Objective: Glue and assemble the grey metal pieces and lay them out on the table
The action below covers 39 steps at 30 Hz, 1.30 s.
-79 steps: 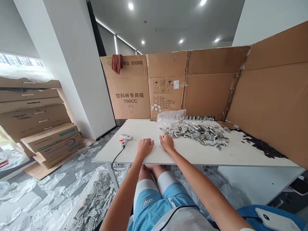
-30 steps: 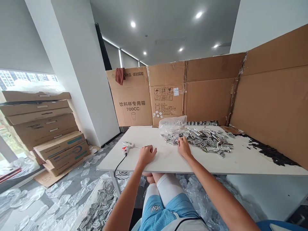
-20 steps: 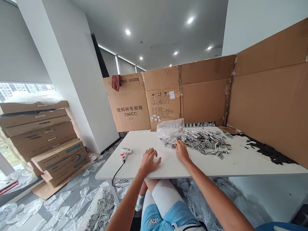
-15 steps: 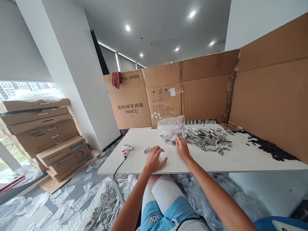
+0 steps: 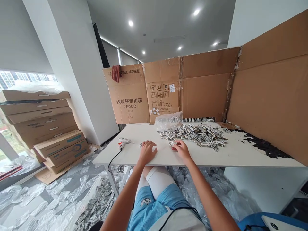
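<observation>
My right hand is closed with thumb and fingers on a small oblong grey-and-white piece, held just over the white table. Behind that hand spreads a pile of similar slotted pieces. My left hand is low over the table with its fingers bent and thumb apart. By its fingertips lies another such piece, partly hidden by the hand. Left of it, a white glue gun with a red trigger and black cord rests on the table.
A clear plastic bag sits behind the pile. Cardboard panels wall the back and right. Black strips lie at the table's right end. Cartons are stacked at left. More pieces and plastic wrapping cover the floor.
My right hand has drawn back from the pile toward me, with a piece now showing in its fingers. My left hand has come closer to the piece lying beside it.
</observation>
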Motion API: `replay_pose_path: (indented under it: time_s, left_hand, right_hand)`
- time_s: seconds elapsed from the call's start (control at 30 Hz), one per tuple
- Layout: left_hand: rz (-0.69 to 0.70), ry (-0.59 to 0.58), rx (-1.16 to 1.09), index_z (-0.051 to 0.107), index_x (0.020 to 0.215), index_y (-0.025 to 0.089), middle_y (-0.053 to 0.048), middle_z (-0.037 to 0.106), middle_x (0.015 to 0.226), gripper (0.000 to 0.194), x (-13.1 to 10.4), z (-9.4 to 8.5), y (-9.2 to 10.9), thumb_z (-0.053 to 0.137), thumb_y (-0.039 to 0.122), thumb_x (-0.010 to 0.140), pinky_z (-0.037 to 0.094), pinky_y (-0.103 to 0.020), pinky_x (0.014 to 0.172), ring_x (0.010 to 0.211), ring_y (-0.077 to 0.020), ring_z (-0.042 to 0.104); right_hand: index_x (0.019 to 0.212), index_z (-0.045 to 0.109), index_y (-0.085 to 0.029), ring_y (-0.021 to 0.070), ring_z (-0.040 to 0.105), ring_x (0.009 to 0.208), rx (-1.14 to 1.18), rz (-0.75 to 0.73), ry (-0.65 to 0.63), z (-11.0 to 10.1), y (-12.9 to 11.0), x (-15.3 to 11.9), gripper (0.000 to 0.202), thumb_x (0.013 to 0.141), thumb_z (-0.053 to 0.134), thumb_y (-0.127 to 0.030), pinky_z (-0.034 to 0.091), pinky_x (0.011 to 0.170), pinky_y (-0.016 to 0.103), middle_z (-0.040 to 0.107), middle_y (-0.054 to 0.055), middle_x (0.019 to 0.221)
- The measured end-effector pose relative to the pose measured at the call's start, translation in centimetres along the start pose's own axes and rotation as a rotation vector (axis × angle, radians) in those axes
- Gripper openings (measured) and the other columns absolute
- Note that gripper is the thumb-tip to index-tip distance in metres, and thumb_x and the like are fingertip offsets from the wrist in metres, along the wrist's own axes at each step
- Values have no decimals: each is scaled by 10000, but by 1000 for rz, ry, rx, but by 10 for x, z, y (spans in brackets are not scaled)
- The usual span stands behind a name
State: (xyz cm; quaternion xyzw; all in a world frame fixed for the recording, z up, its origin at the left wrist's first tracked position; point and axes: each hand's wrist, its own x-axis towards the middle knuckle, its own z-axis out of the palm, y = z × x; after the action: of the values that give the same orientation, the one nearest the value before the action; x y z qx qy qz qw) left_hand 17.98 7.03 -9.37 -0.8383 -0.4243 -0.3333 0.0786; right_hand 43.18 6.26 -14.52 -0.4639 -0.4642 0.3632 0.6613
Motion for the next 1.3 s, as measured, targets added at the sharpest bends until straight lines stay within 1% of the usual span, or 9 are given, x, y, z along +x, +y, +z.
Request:
replay_pose_path:
  time_s: [0.13, 0.33, 0.53, 0.67, 0.87, 0.97, 1.1, 1.2, 1.3]
  left_hand:
    - [2, 26, -17, 743, 871, 240, -51, 735, 910, 157, 2, -5, 0, 622, 175, 948, 439, -425, 934, 954, -256, 644]
    - [-108, 213, -82, 701, 992, 228, -82, 706, 973, 234, 2, -21, 6, 474, 218, 1046, 482, -412, 898, 945, -253, 640]
    - [-213, 322, -285, 674, 957, 225, -59, 699, 906, 260, -31, -33, 35, 459, 329, 1062, 579, -328, 774, 809, -192, 688]
    - [-177, 227, -434, 690, 906, 217, -37, 718, 843, 158, -71, -69, 31, 617, 338, 978, 611, -302, 726, 726, -165, 696]
    - [-438, 304, -741, 694, 1090, 201, -7, 716, 846, 312, -84, -131, 15, 782, 410, 877, 643, -337, 746, 718, -171, 724]
    - [-498, 269, -843, 732, 1084, 186, -17, 718, 823, 326, -76, -151, 33, 789, 436, 883, 616, -302, 717, 706, -163, 707]
    - [-586, 209, -966, 764, 939, 185, -50, 737, 843, 300, -75, -173, 71, 806, 472, 864, 575, -264, 631, 722, -172, 683]
    - [-606, 162, -1001, 770, 880, 198, -51, 726, 846, 283, -80, -188, 95, 814, 477, 852, 561, -262, 625, 693, -160, 645]
    - [-595, 180, -984, 775, 864, 207, -51, 713, 817, 290, -83, -200, 109, 825, 491, 835, 546, -268, 592, 644, -154, 603]
  right_hand:
    - [939, 644, -220, 257, 781, 822, 114, 41, -38, 1, -9, -11, 399, 647, 834, -416, 642, 828, 422, 707, 39, 971]
    - [1027, 656, -228, 282, 791, 897, 203, 58, -27, 7, -20, -15, 528, 586, 897, -390, 619, 893, 421, 668, 18, 954]
    - [1161, 701, -224, 302, 792, 985, 220, 81, -105, 1, -32, -21, 555, 653, 872, -368, 602, 974, 435, 661, 19, 969]
    - [1169, 740, -209, 309, 784, 1005, 179, 63, -299, 1, -45, -28, 488, 724, 851, -379, 601, 987, 455, 733, 66, 1055]
    - [1015, 805, -177, 275, 747, 908, 19, 11, -335, 7, -46, -35, 368, 747, 837, -427, 608, 870, 412, 745, 90, 998]
    - [948, 837, -198, 250, 697, 949, -69, -127, -333, 14, -61, -41, 250, 782, 816, -384, 594, 841, 365, 697, 80, 1010]
    - [998, 844, -251, 238, 668, 969, -183, -457, -333, 30, -111, -65, 156, 892, 734, -284, 604, 840, 371, 652, 65, 1004]
    - [1075, 824, -292, 237, 670, 985, -242, -700, -318, 42, -152, -94, 229, 944, 677, -175, 601, 895, 409, 654, 64, 1019]
    - [1159, 806, -323, 237, 681, 1021, -221, -805, -372, 53, -179, -124, 300, 961, 669, -143, 609, 907, 412, 654, 64, 1047]
